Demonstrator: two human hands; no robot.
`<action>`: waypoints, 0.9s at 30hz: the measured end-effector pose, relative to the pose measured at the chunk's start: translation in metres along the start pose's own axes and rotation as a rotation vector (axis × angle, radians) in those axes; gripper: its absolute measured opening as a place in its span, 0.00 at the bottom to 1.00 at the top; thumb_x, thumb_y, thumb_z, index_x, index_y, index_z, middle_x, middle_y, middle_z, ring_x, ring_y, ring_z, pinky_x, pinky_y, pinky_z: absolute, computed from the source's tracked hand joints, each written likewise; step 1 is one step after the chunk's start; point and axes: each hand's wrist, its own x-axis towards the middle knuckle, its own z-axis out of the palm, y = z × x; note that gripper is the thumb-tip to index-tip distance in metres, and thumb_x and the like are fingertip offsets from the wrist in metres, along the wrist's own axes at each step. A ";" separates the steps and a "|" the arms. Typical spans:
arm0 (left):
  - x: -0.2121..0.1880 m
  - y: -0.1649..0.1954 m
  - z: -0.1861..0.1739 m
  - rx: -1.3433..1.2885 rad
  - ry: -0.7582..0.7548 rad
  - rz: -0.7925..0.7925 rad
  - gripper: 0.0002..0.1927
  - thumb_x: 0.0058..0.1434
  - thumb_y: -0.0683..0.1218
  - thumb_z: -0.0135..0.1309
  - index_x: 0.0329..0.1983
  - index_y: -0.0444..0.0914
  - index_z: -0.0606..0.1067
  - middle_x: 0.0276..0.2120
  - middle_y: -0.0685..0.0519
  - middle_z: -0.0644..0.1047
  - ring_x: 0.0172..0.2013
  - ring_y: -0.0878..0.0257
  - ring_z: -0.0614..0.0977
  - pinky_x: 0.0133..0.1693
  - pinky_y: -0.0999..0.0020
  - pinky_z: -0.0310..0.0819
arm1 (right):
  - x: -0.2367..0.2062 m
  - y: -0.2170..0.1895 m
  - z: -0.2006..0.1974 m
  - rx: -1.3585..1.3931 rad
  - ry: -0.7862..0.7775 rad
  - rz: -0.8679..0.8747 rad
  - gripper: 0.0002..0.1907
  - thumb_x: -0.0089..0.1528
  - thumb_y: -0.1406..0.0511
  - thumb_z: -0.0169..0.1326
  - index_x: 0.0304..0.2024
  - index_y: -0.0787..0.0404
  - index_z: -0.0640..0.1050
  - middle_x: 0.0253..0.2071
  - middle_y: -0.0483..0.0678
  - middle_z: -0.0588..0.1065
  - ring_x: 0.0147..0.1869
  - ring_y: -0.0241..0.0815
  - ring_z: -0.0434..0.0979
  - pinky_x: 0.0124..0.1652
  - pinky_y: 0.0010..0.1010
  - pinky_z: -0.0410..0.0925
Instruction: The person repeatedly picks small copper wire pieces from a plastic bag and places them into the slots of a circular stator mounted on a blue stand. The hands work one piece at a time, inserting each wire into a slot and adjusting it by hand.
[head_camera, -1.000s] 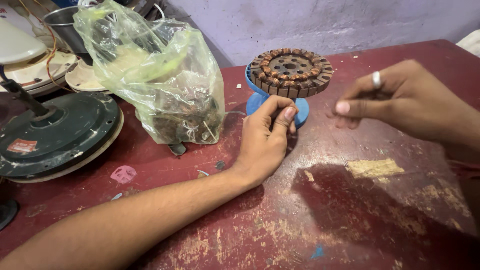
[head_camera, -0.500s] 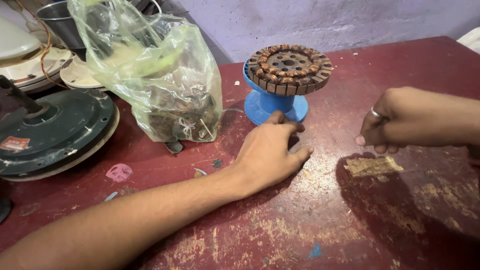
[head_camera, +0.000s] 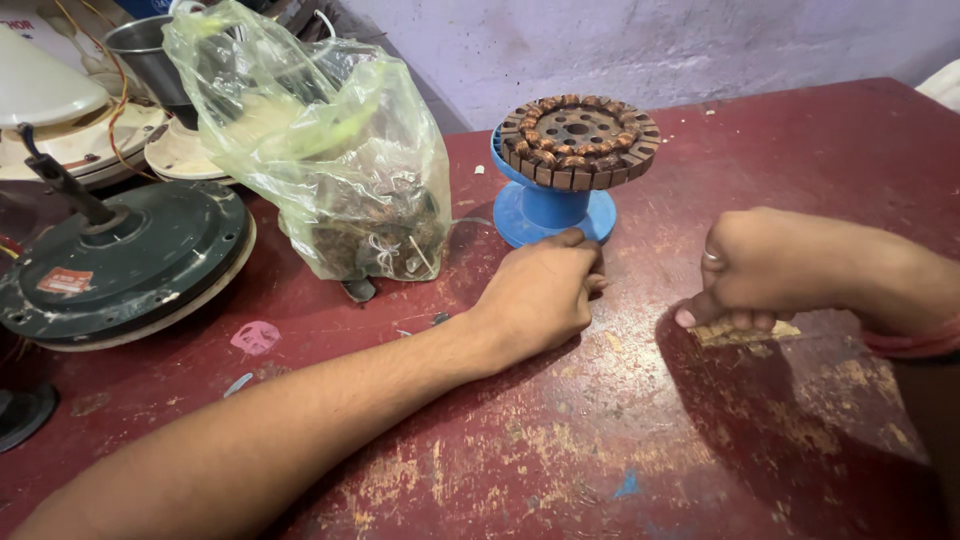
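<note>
1. My left hand (head_camera: 545, 290) rests curled on the red table (head_camera: 640, 440), fingers closed, just before the blue stand (head_camera: 550, 215) carrying the copper-wound stator (head_camera: 578, 140).
2. My right hand (head_camera: 765, 265) is fisted nearby; whether it holds anything, I cannot tell.
3. A plastic bag (head_camera: 320, 150) stands left.

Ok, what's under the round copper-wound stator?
The stator sits on a blue spool-shaped stand on the red table. The stand's top is covered by it. The left hand rests by the base.

Crumpled greenish plastic bag (head_camera: 320, 150) — left; reddish label (head_camera: 64, 281), perhaps, on dark housing (head_camera: 120, 260).
</note>
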 end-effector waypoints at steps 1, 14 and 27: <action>0.000 0.001 0.000 0.015 0.014 0.017 0.07 0.58 0.42 0.53 0.34 0.32 0.76 0.39 0.43 0.78 0.41 0.45 0.81 0.43 0.52 0.74 | -0.001 0.000 0.000 0.015 0.005 0.006 0.13 0.63 0.64 0.63 0.31 0.69 0.84 0.25 0.50 0.82 0.28 0.40 0.80 0.31 0.29 0.73; -0.002 0.009 -0.009 -0.076 0.034 -0.117 0.08 0.64 0.40 0.43 0.40 0.30 0.70 0.39 0.34 0.77 0.39 0.36 0.79 0.45 0.45 0.69 | 0.033 0.035 -0.010 0.282 0.203 -0.287 0.12 0.64 0.66 0.56 0.33 0.68 0.85 0.30 0.54 0.81 0.32 0.44 0.83 0.38 0.33 0.76; -0.005 0.006 -0.011 -0.186 0.077 -0.006 0.05 0.64 0.40 0.44 0.38 0.32 0.68 0.35 0.34 0.77 0.36 0.35 0.78 0.40 0.45 0.69 | 0.010 0.014 -0.011 -0.049 0.018 0.025 0.23 0.63 0.52 0.60 0.33 0.67 0.84 0.27 0.52 0.81 0.31 0.40 0.81 0.35 0.29 0.75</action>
